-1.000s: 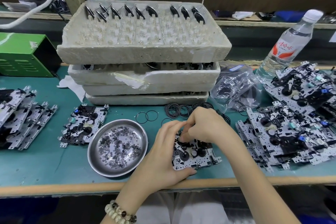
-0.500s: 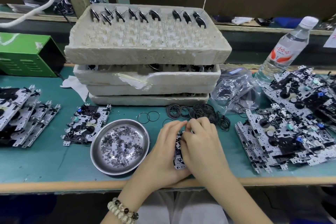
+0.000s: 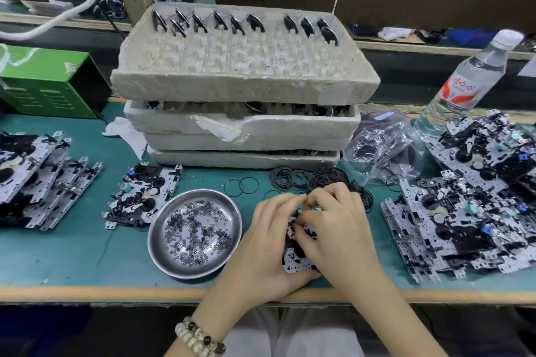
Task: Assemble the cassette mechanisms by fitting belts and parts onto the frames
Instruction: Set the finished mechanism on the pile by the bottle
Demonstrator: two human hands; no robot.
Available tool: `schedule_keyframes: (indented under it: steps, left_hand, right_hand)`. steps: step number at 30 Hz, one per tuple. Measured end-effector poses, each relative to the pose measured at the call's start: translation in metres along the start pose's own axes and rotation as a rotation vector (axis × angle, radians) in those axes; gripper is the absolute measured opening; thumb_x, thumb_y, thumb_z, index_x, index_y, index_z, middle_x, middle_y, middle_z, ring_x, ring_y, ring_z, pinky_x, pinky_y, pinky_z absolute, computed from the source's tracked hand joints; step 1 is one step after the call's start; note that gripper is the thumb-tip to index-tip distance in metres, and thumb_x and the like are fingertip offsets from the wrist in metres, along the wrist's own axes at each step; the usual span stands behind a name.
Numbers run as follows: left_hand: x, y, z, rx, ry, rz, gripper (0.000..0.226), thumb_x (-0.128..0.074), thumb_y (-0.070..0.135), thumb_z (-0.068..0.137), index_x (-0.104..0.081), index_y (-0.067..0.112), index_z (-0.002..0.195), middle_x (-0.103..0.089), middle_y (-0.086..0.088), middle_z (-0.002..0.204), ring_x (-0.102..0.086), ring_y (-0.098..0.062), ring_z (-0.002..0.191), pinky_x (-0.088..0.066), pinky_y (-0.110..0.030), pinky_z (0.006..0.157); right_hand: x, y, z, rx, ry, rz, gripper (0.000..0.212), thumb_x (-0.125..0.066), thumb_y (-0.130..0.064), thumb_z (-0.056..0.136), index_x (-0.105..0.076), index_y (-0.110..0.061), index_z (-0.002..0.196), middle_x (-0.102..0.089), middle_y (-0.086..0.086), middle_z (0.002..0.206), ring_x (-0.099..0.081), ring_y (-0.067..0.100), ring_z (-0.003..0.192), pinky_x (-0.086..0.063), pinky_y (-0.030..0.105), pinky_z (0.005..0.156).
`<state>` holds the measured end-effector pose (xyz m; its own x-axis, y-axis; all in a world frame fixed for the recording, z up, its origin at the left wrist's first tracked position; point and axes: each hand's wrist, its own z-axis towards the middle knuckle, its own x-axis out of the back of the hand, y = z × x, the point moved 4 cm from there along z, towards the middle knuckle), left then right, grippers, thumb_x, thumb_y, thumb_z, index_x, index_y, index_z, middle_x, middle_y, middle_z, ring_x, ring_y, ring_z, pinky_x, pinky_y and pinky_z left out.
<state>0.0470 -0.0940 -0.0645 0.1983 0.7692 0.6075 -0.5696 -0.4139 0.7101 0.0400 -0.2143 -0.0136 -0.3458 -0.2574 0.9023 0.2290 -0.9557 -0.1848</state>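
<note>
Green bench top (image 3: 72,252), wooden front edge. Frame (image 3: 293,262) at front centre, just right of steel dish (image 3: 162,236) of small rings; mostly covered, long axis not discernible, pale punched plate facing up. Left hand (image 3: 261,243) curled around frame's left side, thumb under near edge. Right hand (image 3: 339,229) on top, fingertips (image 3: 304,219) pressed together on a dark part. Loose belts (image 3: 304,178) just beyond the hands. Stacked frames (image 3: 464,211) at right, foam trays (image 3: 240,81) behind.

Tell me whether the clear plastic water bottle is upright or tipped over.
Upright: the clear plastic water bottle stands on its base with its white cap on top; its lean may be lens distortion.
</note>
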Motion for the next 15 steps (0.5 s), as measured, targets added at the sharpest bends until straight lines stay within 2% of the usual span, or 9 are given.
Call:
schedule_keyframes:
  steps: [3, 6, 8, 9, 11, 12, 14, 15]
  left_hand:
    - [0.001, -0.001, 0.000, 0.000, 0.034, -0.018, 0.103, -0.088, 0.041, 0.068, -0.026, 0.030, 0.150, -0.033, 0.012, 0.148, -0.036, -0.012, 0.138, -0.027, -0.015, 0.113]
    - [0.000, -0.001, -0.001, 0.006, -0.012, -0.039, 0.101, -0.086, 0.037, 0.070, -0.025, 0.031, 0.151, -0.031, 0.015, 0.148, -0.034, -0.010, 0.139, -0.026, -0.015, 0.113]
    - [0.000, 0.001, -0.002, -0.012, -0.059, -0.047, 0.096, -0.079, 0.030, 0.072, -0.024, 0.029, 0.152, -0.030, 0.014, 0.148, -0.031, -0.015, 0.142, -0.028, -0.022, 0.116]
    - [0.001, 0.003, -0.002, -0.030, -0.074, -0.052, 0.093, -0.073, 0.025, 0.073, -0.025, 0.026, 0.152, -0.031, 0.012, 0.148, -0.031, -0.018, 0.143, -0.028, -0.027, 0.117]
    - [0.005, 0.006, -0.002, -0.036, -0.075, -0.096, 0.087, -0.060, 0.020, 0.071, -0.028, 0.020, 0.151, -0.032, 0.008, 0.149, -0.028, -0.023, 0.145, -0.025, -0.029, 0.119]
    - [0.008, 0.006, -0.002, -0.027, -0.063, -0.119, 0.085, -0.056, 0.019, 0.070, -0.029, 0.018, 0.151, -0.032, 0.007, 0.150, -0.027, -0.024, 0.146, -0.023, -0.027, 0.119]
    - [0.011, 0.008, -0.002, -0.022, -0.038, -0.143, 0.083, -0.051, 0.018, 0.069, -0.032, 0.014, 0.150, -0.032, 0.003, 0.151, -0.027, -0.026, 0.147, -0.021, -0.025, 0.119]
    - [0.011, 0.008, -0.003, -0.026, -0.037, -0.153, 0.083, -0.049, 0.017, 0.067, -0.034, 0.012, 0.149, -0.034, 0.002, 0.150, -0.027, -0.027, 0.147, -0.021, -0.026, 0.120]
  right_hand:
    - [0.001, 0.004, -0.003, -0.039, -0.004, 0.059, 0.012, -0.084, -0.015, 0.065, -0.073, -0.015, 0.062, -0.061, -0.004, 0.079, -0.054, 0.028, 0.080, -0.042, 0.039, 0.066]
    - [0.000, 0.004, -0.004, 0.001, -0.040, 0.071, 0.014, -0.087, -0.015, 0.065, -0.073, -0.015, 0.065, -0.062, -0.004, 0.079, -0.056, 0.028, 0.081, -0.046, 0.041, 0.066]
    - [0.001, 0.013, -0.003, 0.007, -0.078, 0.165, 0.012, -0.084, -0.023, 0.074, -0.074, -0.017, 0.078, -0.062, -0.007, 0.086, -0.055, 0.024, 0.090, -0.048, 0.043, 0.076]
    - [0.001, 0.019, -0.004, -0.003, -0.126, 0.239, 0.018, -0.079, -0.032, 0.079, -0.073, -0.019, 0.090, -0.062, -0.010, 0.093, -0.053, 0.020, 0.098, -0.047, 0.041, 0.085]
    - [-0.004, 0.029, -0.009, -0.010, -0.303, 0.368, 0.050, -0.068, -0.054, 0.081, -0.060, -0.024, 0.121, -0.055, -0.019, 0.118, -0.041, 0.010, 0.123, -0.036, 0.031, 0.106]
    - [-0.006, 0.032, -0.013, -0.001, -0.393, 0.422, 0.069, -0.063, -0.063, 0.079, -0.049, -0.026, 0.135, -0.044, -0.026, 0.132, -0.029, 0.005, 0.135, -0.026, 0.023, 0.113]
    - [-0.011, 0.036, -0.021, 0.026, -0.514, 0.481, 0.092, -0.062, -0.072, 0.074, -0.027, -0.031, 0.149, -0.015, -0.039, 0.144, -0.006, -0.005, 0.144, -0.010, 0.008, 0.113]
    - [-0.012, 0.037, -0.024, 0.054, -0.540, 0.470, 0.097, -0.065, -0.071, 0.072, -0.020, -0.033, 0.150, -0.007, -0.042, 0.144, -0.002, -0.006, 0.144, -0.007, 0.007, 0.113]
